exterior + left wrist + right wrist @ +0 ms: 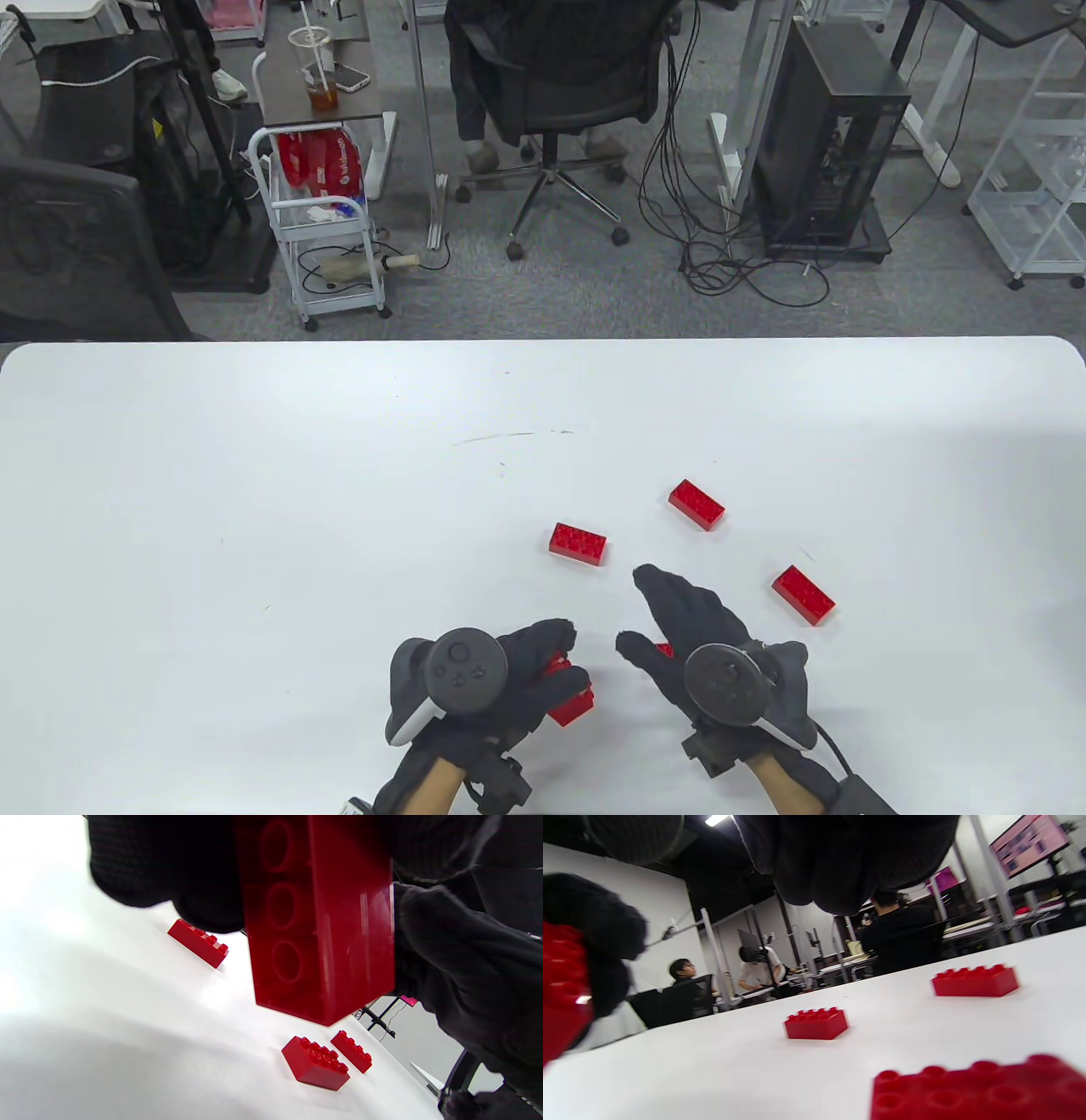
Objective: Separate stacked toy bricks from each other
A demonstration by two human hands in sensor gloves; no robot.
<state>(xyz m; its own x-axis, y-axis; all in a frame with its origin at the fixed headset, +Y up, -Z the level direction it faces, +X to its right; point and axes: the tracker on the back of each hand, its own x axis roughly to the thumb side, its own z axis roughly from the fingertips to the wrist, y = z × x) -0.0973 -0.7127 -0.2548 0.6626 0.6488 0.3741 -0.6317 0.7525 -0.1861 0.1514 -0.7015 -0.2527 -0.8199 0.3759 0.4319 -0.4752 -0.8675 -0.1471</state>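
My left hand point(543, 671) grips red brick pieces point(570, 705) just above the table near the front edge. In the left wrist view the held red block point(322, 921) fills the frame with its hollow underside showing; I cannot tell where one brick ends and another begins. My right hand point(657, 620) is open with its fingers spread, hovering over a single red brick point(664, 650) that lies on the table. That brick is close below in the right wrist view point(975, 1090). The hands are apart.
Three loose red bricks lie on the white table point(254, 509) beyond the hands: one at centre point(579, 543), one farther back point(696, 504), one to the right point(803, 594). An office chair and carts stand past the far edge.
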